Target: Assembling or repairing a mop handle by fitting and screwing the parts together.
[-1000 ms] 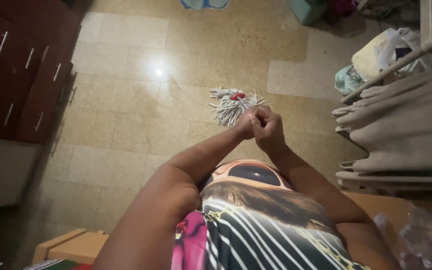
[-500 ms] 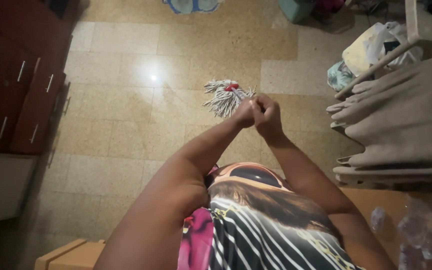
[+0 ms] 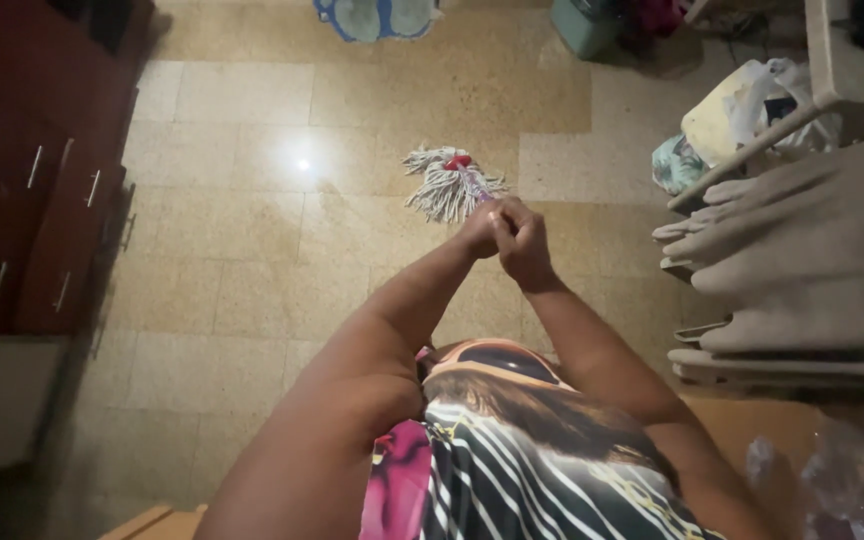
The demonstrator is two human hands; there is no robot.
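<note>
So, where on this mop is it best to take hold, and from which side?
On the handle, near its top end, where both hands already close around it. Come from above: the mop stands nearly upright, its stringy white head spread on the tiled floor, so only the thin, straight handle offers a firm grip.

String mop: white-grey cotton strands fanned out flat on tiled floor; red collar at top of head; pinkish handle rising steeply from it; upper end hidden in clasped hands.
</note>
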